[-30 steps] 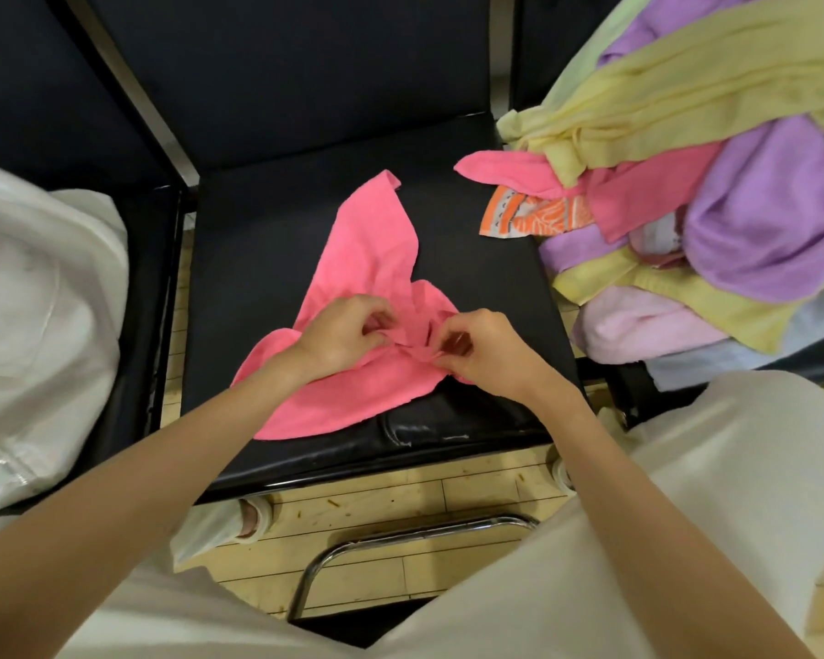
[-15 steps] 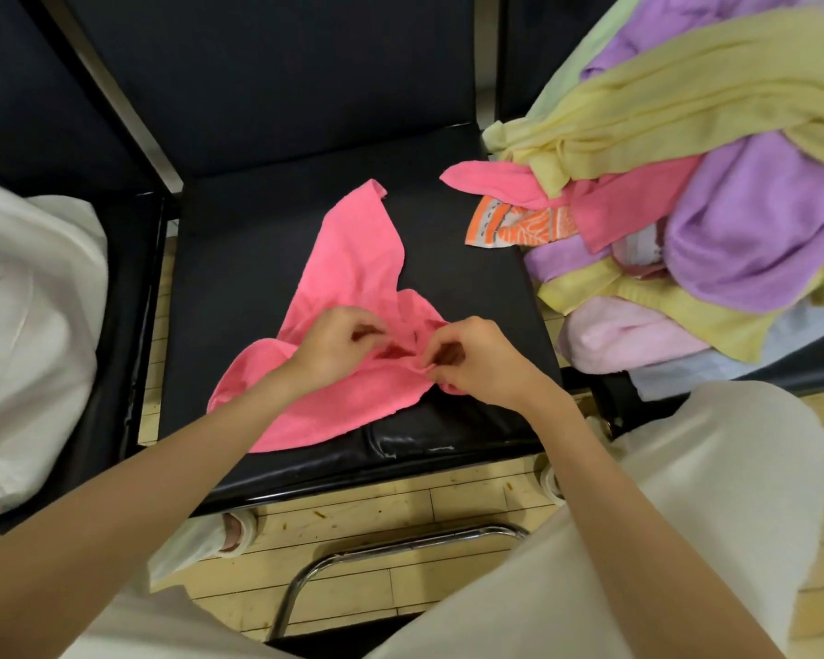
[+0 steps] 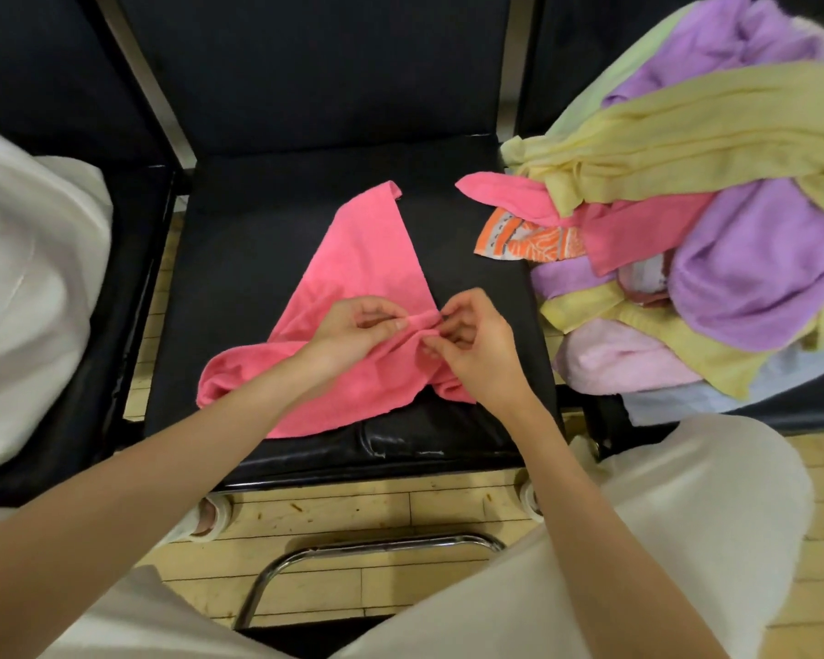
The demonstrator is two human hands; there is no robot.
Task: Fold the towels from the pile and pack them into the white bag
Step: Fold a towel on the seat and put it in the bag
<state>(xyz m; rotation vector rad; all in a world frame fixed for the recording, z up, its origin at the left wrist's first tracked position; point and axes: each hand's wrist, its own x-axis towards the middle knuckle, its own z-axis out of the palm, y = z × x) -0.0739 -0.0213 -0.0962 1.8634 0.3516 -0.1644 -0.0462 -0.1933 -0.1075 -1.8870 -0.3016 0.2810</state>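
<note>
We are pinching a bunched ridge of the pink towel (image 3: 353, 259) between our left hand (image 3: 353, 332) and right hand (image 3: 476, 347), fingers curled on it. It is lying on the black seat (image 3: 267, 259) beneath them; the towel pile (image 3: 714, 221) is sitting beyond our right hand, the white bag (image 3: 29, 278) beyond our left.

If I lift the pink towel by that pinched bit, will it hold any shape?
Probably not. The pink towel lies crumpled on the black seat, bunching where the left hand and right hand pinch it, so it should drape limply. It looks thin, likely light.
</note>
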